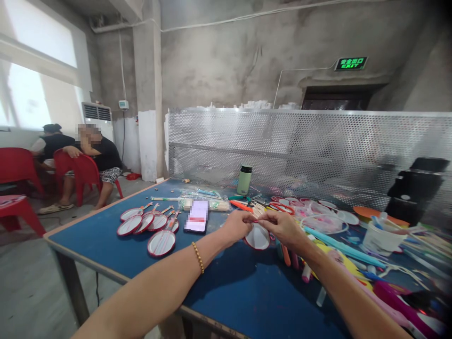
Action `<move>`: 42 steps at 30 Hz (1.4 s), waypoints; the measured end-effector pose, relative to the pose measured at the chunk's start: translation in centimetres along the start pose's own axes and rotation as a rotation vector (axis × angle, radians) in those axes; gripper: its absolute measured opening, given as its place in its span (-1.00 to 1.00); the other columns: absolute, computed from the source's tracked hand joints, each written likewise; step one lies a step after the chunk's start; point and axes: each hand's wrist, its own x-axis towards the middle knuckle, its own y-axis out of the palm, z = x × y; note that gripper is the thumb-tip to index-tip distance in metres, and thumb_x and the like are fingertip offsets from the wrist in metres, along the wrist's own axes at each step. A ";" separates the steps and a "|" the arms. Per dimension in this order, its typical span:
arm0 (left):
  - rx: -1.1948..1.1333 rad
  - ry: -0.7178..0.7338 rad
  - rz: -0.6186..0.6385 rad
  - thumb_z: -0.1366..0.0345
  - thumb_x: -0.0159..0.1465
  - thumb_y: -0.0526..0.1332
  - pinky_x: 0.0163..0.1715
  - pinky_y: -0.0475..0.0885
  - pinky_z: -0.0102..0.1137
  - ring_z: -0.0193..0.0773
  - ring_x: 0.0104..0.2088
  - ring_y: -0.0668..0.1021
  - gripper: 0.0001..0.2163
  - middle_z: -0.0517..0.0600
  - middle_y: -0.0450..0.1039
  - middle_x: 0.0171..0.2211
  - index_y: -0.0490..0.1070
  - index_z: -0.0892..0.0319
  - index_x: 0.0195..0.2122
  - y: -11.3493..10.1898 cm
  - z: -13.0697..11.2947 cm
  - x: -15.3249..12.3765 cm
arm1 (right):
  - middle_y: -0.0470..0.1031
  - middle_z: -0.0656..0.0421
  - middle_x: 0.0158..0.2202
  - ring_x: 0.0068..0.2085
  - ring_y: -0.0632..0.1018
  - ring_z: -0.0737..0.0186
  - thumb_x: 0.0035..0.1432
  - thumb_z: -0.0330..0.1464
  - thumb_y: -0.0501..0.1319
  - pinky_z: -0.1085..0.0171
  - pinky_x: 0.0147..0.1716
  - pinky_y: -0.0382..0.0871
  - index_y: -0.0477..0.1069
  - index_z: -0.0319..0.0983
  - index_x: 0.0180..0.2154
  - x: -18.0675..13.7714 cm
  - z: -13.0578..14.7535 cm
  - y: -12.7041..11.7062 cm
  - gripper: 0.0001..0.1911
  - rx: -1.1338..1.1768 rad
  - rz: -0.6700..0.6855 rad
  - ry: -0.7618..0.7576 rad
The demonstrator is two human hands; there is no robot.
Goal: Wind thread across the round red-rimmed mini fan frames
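A small round fan (pixel 257 238) with a white face and a red rim hangs below my fingers over the table. My left hand (pixel 240 224) pinches at its upper edge, and a gold bead bracelet circles that wrist. From the other side my right hand (pixel 284 227) has its fingertips closed at the same spot, nearly touching the left ones. Whatever small part lies between the fingertips is hidden. Left of my hands lie several similar red-rimmed fans (pixel 161 243), partly overlapping, with narrow handles. A phone (pixel 197 216) with a lit screen rests between them and my left hand.
Behind the hands are a green bottle (pixel 245 180), orange-handled scissors (pixel 282 207) and bagged sticks. Pens, cords and a white cup (pixel 383 239) crowd the right side of the blue table (pixel 226 287). A perforated metal screen (pixel 303 146) borders the back. Two people sit on red chairs at left.
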 end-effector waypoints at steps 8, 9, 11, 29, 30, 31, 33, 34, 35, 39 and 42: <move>0.042 0.042 -0.013 0.59 0.13 0.15 -0.36 0.41 -0.45 -0.29 -0.41 0.51 -0.67 0.04 0.59 -0.36 0.63 0.30 -0.17 -0.1 0.4 0.2 | 0.44 0.17 -0.53 -0.47 0.43 0.25 0.01 -0.02 0.21 0.31 -0.48 0.22 0.48 -0.24 -0.43 0.1 -0.5 -0.3 -0.60 0.080 0.041 0.052; 0.047 0.049 -0.013 0.59 0.13 0.14 -0.35 0.42 -0.45 -0.28 -0.39 0.53 -0.66 0.05 0.60 -0.34 0.63 0.30 -0.16 -0.1 0.5 0.3 | 0.42 0.18 -0.54 -0.48 0.41 0.26 0.01 -0.01 0.20 0.32 -0.48 0.21 0.47 -0.24 -0.43 0.1 -0.5 -0.3 -0.59 0.089 0.046 0.051; 0.054 0.062 -0.010 0.60 0.13 0.13 -0.31 0.44 -0.44 -0.26 -0.34 0.55 -0.64 0.06 0.62 -0.28 0.63 0.28 -0.13 -0.1 0.7 0.5 | 0.40 0.19 -0.52 -0.47 0.38 0.28 0.03 0.02 0.19 0.32 -0.48 0.19 0.45 -0.25 -0.42 0.1 -0.6 -0.4 -0.56 0.103 0.049 0.046; 0.244 0.165 -0.092 0.55 0.12 0.15 -0.13 0.47 -0.36 -0.17 -0.22 0.61 -0.65 0.05 0.66 -0.27 0.66 0.22 -0.17 -0.4 0.4 0.6 | 0.31 0.22 -0.52 -0.45 0.31 0.31 0.11 -0.04 0.20 0.32 -0.45 0.14 0.42 -0.24 -0.46 0.1 -0.1 -1.2 -0.61 0.058 0.104 -0.078; 0.246 0.162 -0.104 0.55 0.12 0.15 -0.11 0.47 -0.36 -0.17 -0.22 0.61 -0.66 0.05 0.66 -0.26 0.66 0.22 -0.17 -0.4 0.2 0.6 | 0.30 0.22 -0.52 -0.46 0.30 0.31 0.11 -0.06 0.20 0.31 -0.45 0.13 0.41 -0.24 -0.47 0.2 -0.1 -1.3 -0.63 0.040 0.102 -0.079; 0.247 0.159 -0.114 0.56 0.12 0.15 -0.10 0.47 -0.36 -0.17 -0.21 0.62 -0.66 0.05 0.66 -0.25 0.66 0.22 -0.18 -0.5 0.0 0.5 | 0.30 0.22 -0.52 -0.45 0.29 0.31 0.10 -0.07 0.19 0.31 -0.45 0.12 0.40 -0.24 -0.49 0.2 -0.1 -1.4 -0.64 0.023 0.099 -0.080; 0.244 0.157 -0.132 0.56 0.12 0.15 -0.08 0.46 -0.37 -0.17 -0.20 0.62 -0.67 0.05 0.66 -0.24 0.66 0.22 -0.20 -0.6 -0.4 0.4 | 0.27 0.22 -0.53 -0.45 0.28 0.30 0.09 -0.09 0.19 0.31 -0.45 0.09 0.38 -0.23 -0.50 0.2 -0.1 -1.6 -0.65 -0.006 0.092 -0.079; 0.241 0.158 -0.141 0.56 0.13 0.15 -0.07 0.46 -0.37 -0.17 -0.19 0.62 -0.67 0.05 0.66 -0.24 0.66 0.22 -0.21 -0.8 -0.5 0.4 | 0.26 0.23 -0.53 -0.45 0.27 0.30 0.09 -0.10 0.18 0.31 -0.44 0.08 0.36 -0.23 -0.51 0.2 -0.2 -1.7 -0.66 -0.017 0.090 -0.078; 0.235 0.159 -0.150 0.56 0.13 0.15 -0.07 0.46 -0.37 -0.17 -0.19 0.62 -0.67 0.05 0.66 -0.23 0.66 0.22 -0.21 -0.9 -0.7 0.3 | 0.25 0.23 -0.53 -0.45 0.26 0.31 0.09 -0.10 0.18 0.31 -0.44 0.07 0.34 -0.23 -0.52 0.1 -0.2 -1.8 -0.66 -0.025 0.088 -0.076; 0.189 0.175 -0.183 0.55 0.16 0.14 -0.08 0.46 -0.39 -0.19 -0.16 0.62 -0.67 0.02 0.66 -0.20 0.66 0.18 -0.19 -1.5 -0.9 0.4 | 0.21 0.25 -0.54 -0.46 0.23 0.32 0.09 -0.07 0.16 0.31 -0.45 0.03 0.34 -0.23 -0.52 0.1 -0.3 -1.9 -0.63 -0.028 0.084 -0.057; 0.141 0.186 -0.206 0.55 0.15 0.14 -0.07 0.45 -0.42 -0.20 -0.12 0.60 -0.66 -0.01 0.65 -0.17 0.66 0.13 -0.21 -1.7 -0.8 0.7 | 0.21 0.25 -0.56 -0.48 0.22 0.33 0.08 -0.05 0.18 0.31 -0.47 0.01 0.38 -0.24 -0.50 0.0 -0.3 -2.0 -0.62 -0.010 0.090 -0.031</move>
